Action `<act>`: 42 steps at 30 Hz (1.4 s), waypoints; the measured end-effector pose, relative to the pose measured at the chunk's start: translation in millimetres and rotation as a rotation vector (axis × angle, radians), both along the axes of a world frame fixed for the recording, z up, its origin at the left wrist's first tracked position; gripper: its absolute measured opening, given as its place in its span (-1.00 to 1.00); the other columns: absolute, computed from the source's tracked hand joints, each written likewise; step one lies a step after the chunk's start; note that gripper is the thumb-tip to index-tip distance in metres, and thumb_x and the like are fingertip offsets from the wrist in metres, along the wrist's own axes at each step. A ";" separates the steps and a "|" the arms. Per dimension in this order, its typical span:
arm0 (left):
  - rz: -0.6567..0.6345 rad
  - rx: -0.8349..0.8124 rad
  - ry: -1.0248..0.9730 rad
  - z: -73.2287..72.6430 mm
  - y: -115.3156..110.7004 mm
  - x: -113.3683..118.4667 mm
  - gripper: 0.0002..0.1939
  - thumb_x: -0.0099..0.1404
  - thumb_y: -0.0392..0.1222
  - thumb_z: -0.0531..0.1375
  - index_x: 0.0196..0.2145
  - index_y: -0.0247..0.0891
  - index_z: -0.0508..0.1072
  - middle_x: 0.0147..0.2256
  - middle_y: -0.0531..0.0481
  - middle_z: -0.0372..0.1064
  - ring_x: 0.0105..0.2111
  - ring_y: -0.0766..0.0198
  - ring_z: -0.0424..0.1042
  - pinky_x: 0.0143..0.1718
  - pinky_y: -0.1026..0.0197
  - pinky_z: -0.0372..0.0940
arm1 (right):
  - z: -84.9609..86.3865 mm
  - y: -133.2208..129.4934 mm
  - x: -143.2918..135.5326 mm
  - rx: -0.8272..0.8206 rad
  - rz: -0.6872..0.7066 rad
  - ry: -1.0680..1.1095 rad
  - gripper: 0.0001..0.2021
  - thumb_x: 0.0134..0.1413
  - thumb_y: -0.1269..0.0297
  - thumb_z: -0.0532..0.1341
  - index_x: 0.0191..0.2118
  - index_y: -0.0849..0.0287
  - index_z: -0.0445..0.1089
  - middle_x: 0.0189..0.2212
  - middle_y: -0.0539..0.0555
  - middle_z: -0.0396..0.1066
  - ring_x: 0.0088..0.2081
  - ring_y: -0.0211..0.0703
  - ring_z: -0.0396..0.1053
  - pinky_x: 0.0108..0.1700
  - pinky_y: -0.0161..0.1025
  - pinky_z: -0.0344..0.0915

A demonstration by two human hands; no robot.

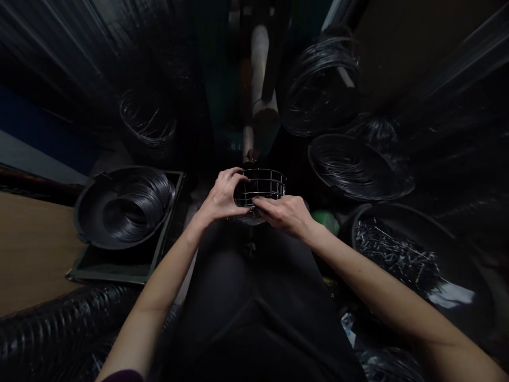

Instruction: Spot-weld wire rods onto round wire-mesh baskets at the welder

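Note:
A round wire basket (270,183) of thin shiny metal is held in front of me, above my dark-clothed lap. My left hand (227,196) grips its left side, the thumb low and the fingers over the upper rim. My right hand (284,211) is at the lower right of the basket, its fingers reaching across the near side and pressed against the wires. The lower part of the basket is partly hidden by the fingers.
A black basin (89,215) with coiled wire stands left on a green crate (107,273). On the right are a basin of wire rings (342,164) and a large basin (461,254) with small metal pieces. A pale cylindrical bar (260,63) is ahead; stacked rings (67,323) lie lower left.

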State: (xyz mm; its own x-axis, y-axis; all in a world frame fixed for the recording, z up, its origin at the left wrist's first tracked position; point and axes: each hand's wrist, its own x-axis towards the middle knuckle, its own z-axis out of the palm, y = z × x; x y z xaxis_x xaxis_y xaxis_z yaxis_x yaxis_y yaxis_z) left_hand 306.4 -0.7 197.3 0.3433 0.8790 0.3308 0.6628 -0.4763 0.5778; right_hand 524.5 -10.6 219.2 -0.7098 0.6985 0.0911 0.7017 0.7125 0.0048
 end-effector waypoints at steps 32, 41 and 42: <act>0.040 0.024 -0.097 10.5 44.6 -11.3 -0.35 -0.11 -0.04 0.48 -0.08 -0.24 0.36 0.00 -0.14 0.34 0.05 -0.06 0.33 0.11 -0.07 0.27 | 18.4 37.8 -6.3 0.089 -0.090 0.058 -0.66 0.36 0.20 0.05 0.13 -0.04 0.43 -0.06 0.02 0.56 -0.32 -0.19 0.47 -0.40 -0.28 0.11; 0.101 0.003 -0.169 13.9 69.6 -13.4 -0.34 -0.15 -0.10 0.47 -0.10 -0.25 0.34 -0.09 -0.08 0.37 -0.06 0.03 0.39 0.02 0.00 0.33 | 8.8 57.8 -7.4 0.135 -0.282 0.315 -0.75 0.28 0.10 0.14 -0.21 0.09 0.52 -0.24 0.07 0.46 -0.38 -0.24 0.34 -0.50 -0.32 0.01; 0.096 0.001 -0.180 13.6 72.0 -14.1 -0.32 -0.16 -0.09 0.48 -0.10 -0.25 0.34 -0.09 -0.09 0.37 -0.06 0.02 0.39 0.02 0.00 0.33 | 8.5 60.2 -7.4 0.115 -0.274 0.338 -0.74 0.29 0.10 0.13 -0.22 0.09 0.52 -0.25 0.07 0.45 -0.37 -0.24 0.34 -0.48 -0.32 0.03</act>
State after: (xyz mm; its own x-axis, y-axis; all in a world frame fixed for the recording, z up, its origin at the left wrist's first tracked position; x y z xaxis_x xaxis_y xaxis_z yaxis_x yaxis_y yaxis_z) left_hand 292.3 71.3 211.0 0.1937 0.9043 0.3803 0.5914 -0.4170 0.6902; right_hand 517.1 49.6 227.6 -0.4169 0.8284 0.3741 0.8401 0.5083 -0.1894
